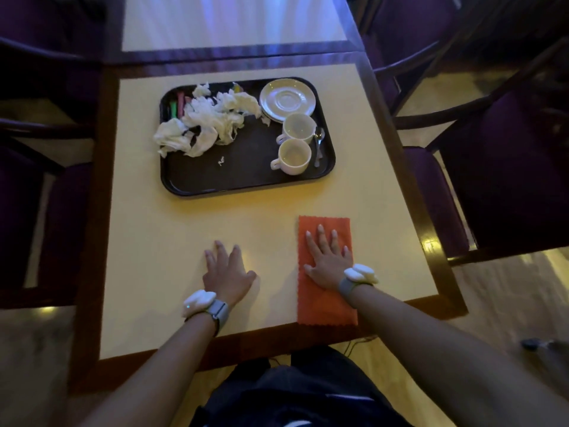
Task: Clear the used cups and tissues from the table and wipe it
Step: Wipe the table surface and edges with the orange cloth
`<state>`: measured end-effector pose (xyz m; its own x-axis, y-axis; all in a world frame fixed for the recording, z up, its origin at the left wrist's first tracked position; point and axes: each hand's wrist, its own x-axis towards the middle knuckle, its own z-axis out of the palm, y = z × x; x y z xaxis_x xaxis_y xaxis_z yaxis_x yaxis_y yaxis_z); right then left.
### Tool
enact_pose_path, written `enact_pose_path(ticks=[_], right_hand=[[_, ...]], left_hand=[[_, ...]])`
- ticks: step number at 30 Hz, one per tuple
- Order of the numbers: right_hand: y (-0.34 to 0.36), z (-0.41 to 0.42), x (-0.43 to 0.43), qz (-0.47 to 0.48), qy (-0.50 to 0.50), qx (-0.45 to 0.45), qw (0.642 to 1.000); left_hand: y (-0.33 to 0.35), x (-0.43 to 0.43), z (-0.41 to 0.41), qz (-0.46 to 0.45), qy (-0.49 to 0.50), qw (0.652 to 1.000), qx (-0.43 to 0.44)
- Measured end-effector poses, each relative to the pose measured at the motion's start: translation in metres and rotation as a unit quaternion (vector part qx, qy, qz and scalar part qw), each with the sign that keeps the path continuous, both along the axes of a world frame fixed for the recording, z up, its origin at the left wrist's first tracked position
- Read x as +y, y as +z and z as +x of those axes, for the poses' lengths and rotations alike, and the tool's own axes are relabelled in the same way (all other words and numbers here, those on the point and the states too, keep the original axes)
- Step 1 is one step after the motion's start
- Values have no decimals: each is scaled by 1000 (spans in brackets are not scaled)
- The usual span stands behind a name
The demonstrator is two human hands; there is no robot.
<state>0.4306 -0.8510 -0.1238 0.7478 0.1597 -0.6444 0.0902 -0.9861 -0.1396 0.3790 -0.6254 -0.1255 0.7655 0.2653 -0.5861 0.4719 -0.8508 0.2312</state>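
A dark tray (pixel 240 177) sits on the far half of the cream table (pixel 172 235). On its left lies a heap of crumpled white tissues (pixel 209 121). On its right stand two white cups (pixel 294 155), stacked saucers (pixel 288 98) and a spoon (pixel 318 143). An orange cloth (pixel 326 300) lies flat near the table's front edge. My right hand (pixel 328 257) rests flat on it, fingers spread. My left hand (pixel 226 269) lies flat on the bare table to the cloth's left, holding nothing.
Coloured packets (pixel 177 104) lie at the tray's far left corner and a small tissue scrap (pixel 220 161) at its middle. Dark purple chairs (pixel 505 180) stand on both sides. A second table (pixel 234 20) adjoins the far edge.
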Motion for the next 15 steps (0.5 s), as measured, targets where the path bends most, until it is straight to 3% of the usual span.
enact_pose_path(ticks=[7, 11, 15], right_hand=[[12, 14, -1, 36, 8, 9, 999], [16, -15, -16, 90, 13, -17, 996], [15, -50, -45, 175, -17, -69, 982]], left_hand=[[12, -38, -5, -10, -46, 999, 8], [19, -55, -13, -57, -100, 991, -62], [19, -77, -24, -111, -224, 958, -138]])
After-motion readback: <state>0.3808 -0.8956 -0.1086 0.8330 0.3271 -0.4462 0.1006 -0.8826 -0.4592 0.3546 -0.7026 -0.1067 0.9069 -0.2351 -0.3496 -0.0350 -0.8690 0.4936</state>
